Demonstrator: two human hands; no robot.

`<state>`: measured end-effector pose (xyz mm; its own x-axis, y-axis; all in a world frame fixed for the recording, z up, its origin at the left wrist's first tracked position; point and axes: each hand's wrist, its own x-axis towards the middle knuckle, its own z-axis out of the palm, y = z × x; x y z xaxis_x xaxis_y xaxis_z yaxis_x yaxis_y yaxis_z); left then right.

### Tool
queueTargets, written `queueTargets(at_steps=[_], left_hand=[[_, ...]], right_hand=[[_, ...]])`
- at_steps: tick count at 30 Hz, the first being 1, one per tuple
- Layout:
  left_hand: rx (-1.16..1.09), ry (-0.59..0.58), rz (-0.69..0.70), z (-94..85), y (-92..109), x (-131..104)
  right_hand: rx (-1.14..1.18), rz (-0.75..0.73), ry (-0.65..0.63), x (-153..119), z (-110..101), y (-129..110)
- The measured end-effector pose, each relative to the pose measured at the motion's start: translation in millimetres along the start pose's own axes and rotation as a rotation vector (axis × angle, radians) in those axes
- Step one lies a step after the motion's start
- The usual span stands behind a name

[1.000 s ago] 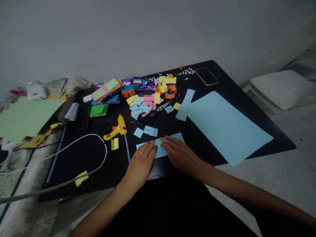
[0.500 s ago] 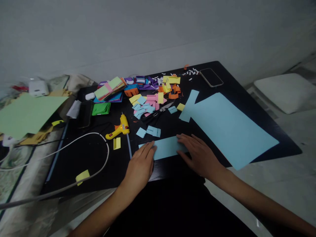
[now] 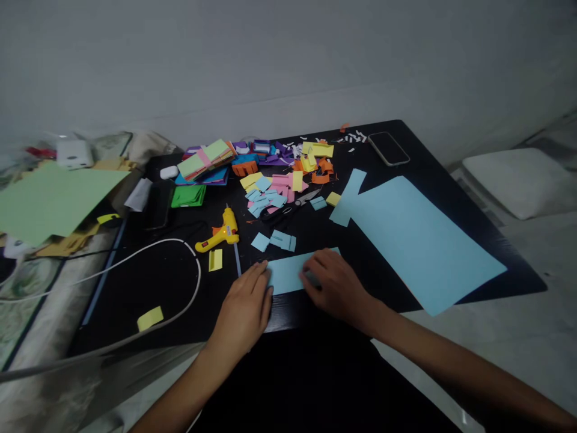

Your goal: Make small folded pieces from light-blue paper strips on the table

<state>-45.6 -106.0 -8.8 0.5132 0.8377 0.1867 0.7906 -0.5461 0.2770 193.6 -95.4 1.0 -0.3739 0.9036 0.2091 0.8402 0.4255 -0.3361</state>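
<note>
A light blue paper strip (image 3: 286, 275) lies flat along the near edge of the black table. My left hand (image 3: 246, 300) rests on its left end, fingers stretched out and open. Over the right part of the strip is my right hand (image 3: 336, 282), its fingers curled and their tips drawn close to the thumb against the paper, slightly blurred. Beyond the strip are small folded light blue pieces (image 3: 283, 240) and black-handled scissors (image 3: 295, 205). To the left lies a yellow glue gun (image 3: 220, 231), with a glue stick (image 3: 237, 260) protruding from it.
A large light blue sheet (image 3: 426, 240) covers the table's right side, near a phone (image 3: 388, 148). Several colourful paper pieces (image 3: 274, 186) crowd the back. A white cable (image 3: 198, 282) loops across the left, beside a small yellow piece (image 3: 150, 319).
My right hand has slid left along the strip and its fingers have curled, baring the strip's right end. The left hand has shifted slightly left. The whole view has tilted a little.
</note>
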Motion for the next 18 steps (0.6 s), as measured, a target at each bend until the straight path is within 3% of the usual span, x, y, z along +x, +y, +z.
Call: queueTargets(at_steps=[3, 8, 18], left_hand=[[0.001, 0.013, 0.010, 0.5, 0.0, 0.0], [-0.007, 0.026, 0.016, 0.9, 0.2, -0.3], [-0.034, 0.007, 0.001, -1.3, -0.3, 0.7]], right_hand=[[-0.009, 0.008, -0.187, 27.8, 9.6, -15.9], [-0.065, 0.169, -0.323, 53.7, 13.7, -24.5], [-0.143, 0.381, -0.395, 38.6, -14.2, 5.5]])
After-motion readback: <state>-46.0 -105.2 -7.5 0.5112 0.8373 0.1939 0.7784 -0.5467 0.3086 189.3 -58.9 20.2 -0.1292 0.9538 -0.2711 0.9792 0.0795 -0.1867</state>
